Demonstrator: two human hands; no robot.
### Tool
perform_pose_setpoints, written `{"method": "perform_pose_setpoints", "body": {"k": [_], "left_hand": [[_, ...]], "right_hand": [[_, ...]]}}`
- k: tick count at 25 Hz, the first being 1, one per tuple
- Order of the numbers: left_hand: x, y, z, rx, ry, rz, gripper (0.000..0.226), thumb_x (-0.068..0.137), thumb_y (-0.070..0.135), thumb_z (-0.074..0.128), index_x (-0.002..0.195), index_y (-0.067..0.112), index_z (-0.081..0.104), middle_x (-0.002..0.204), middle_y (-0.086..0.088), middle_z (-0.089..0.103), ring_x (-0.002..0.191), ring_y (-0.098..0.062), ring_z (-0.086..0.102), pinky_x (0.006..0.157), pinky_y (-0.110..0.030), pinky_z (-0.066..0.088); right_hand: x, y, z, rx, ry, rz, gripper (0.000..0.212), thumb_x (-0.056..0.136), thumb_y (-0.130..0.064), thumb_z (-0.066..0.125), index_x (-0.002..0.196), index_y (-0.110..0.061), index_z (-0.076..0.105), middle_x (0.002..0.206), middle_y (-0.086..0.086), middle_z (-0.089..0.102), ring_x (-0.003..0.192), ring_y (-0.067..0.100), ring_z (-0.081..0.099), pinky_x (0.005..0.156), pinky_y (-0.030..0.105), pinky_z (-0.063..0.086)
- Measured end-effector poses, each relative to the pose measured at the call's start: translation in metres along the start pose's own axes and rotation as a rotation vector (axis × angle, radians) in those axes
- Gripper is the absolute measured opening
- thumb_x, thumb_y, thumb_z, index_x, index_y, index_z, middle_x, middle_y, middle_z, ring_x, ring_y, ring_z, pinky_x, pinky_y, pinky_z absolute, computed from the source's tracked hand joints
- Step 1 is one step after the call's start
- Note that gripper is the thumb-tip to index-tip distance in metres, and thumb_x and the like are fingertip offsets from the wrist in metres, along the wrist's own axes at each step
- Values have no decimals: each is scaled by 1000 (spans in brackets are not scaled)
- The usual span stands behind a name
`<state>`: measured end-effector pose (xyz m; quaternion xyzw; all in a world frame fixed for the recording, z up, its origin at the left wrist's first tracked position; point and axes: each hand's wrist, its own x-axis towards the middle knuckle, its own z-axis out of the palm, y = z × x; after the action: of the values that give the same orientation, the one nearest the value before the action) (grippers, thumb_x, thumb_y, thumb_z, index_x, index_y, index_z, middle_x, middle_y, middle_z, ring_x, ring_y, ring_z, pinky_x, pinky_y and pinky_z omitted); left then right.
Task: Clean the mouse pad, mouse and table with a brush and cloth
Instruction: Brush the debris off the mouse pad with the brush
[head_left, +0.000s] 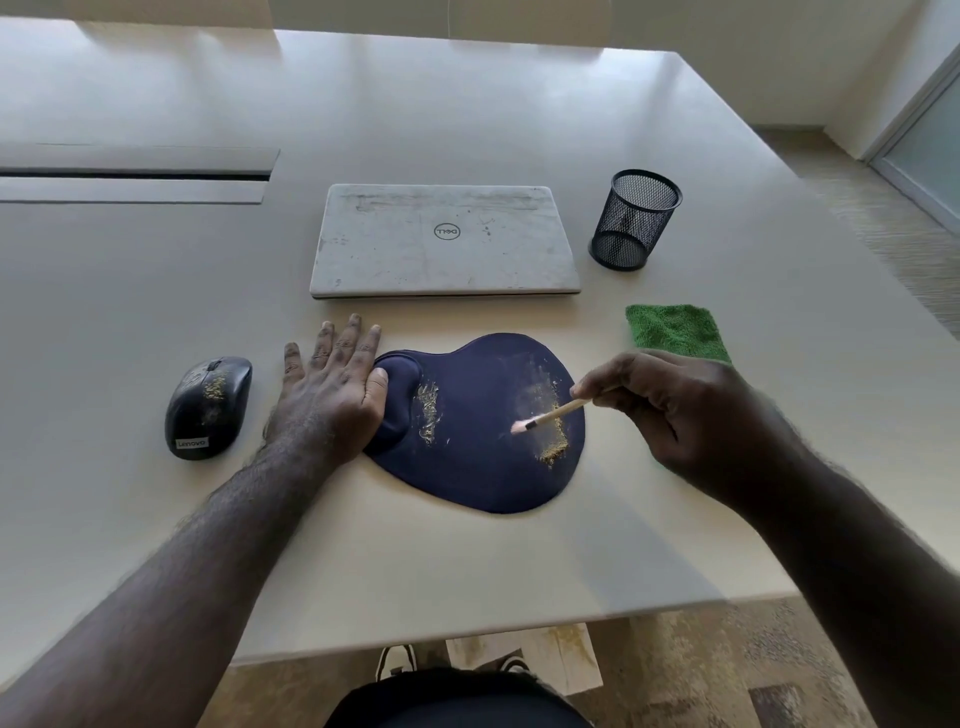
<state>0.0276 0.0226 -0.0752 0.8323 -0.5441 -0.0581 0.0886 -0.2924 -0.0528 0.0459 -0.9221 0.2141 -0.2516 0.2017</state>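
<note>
A dark blue mouse pad with a wrist rest lies in front of me on the white table, streaked with yellowish crumbs left and right of its middle. My left hand lies flat, fingers apart, its thumb side pressing the pad's wrist rest. My right hand grips a small wooden brush, its pale bristles touching the pad beside the right crumb streak. A black mouse with crumbs on top sits left of my left hand. A green cloth lies beyond my right hand.
A closed, smudged grey laptop lies behind the pad. A black mesh pen cup stands to its right. A cable slot runs across the table's far left. The table's front edge is close; paper lies on the floor below.
</note>
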Motion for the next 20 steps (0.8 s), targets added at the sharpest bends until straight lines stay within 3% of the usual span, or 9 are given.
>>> {"method": "perform_pose_setpoints", "body": {"k": [2, 6, 10, 14, 16, 18, 20], "left_hand": [[-1, 1, 0, 8, 1, 1, 58, 100, 36, 20, 155, 29, 5, 163, 7, -4, 149, -17, -5, 118, -47, -7], [-1, 2, -1, -7, 4, -5, 57, 100, 36, 21, 155, 29, 6, 163, 7, -4, 149, -17, -5, 118, -47, -8], [-2, 2, -2, -2, -2, -3, 58, 100, 35, 21, 155, 29, 6, 163, 7, -4, 149, -17, -5, 118, -48, -7], [-2, 2, -1, 8, 2, 0, 57, 100, 35, 20, 155, 28, 5, 163, 6, -4, 149, -17, -5, 118, -48, -7], [-2, 1, -2, 11, 1, 3, 57, 100, 35, 20, 155, 28, 5, 163, 6, -4, 149, -18, -6, 118, -48, -7], [-2, 1, -3, 7, -6, 2, 57, 100, 35, 20, 155, 28, 5, 163, 6, -4, 149, -18, -6, 118, -48, -7], [-2, 2, -4, -4, -13, -4, 57, 100, 35, 20, 155, 29, 5, 163, 6, -5, 149, -17, -7, 118, -47, -7]], "right_hand": [[-2, -1, 2, 7, -29, 11, 21, 96, -20, 56, 102, -9, 73, 95, -11, 70, 84, 5, 69, 75, 30, 58], [-3, 2, -8, 6, -48, 8, 16, 95, -19, 57, 99, -15, 72, 90, -24, 63, 81, -7, 63, 75, 11, 49], [-4, -3, -2, -21, -34, 17, 19, 95, -19, 59, 102, -9, 73, 96, -12, 70, 84, 1, 68, 77, 23, 57], [-5, 1, -10, -36, -67, -10, 11, 92, -9, 63, 98, -10, 73, 90, -24, 62, 83, -12, 60, 76, 2, 43], [-4, 0, -9, -23, -39, -6, 17, 95, -17, 58, 99, -9, 73, 92, -25, 62, 84, -9, 63, 76, 7, 48], [-4, -3, -3, -28, -20, 2, 22, 98, -23, 57, 102, -9, 73, 96, -16, 67, 83, 1, 68, 76, 20, 56], [-6, -3, -1, -34, -57, -5, 15, 94, -16, 62, 102, -9, 73, 96, -11, 70, 82, 4, 69, 75, 20, 56]]}}
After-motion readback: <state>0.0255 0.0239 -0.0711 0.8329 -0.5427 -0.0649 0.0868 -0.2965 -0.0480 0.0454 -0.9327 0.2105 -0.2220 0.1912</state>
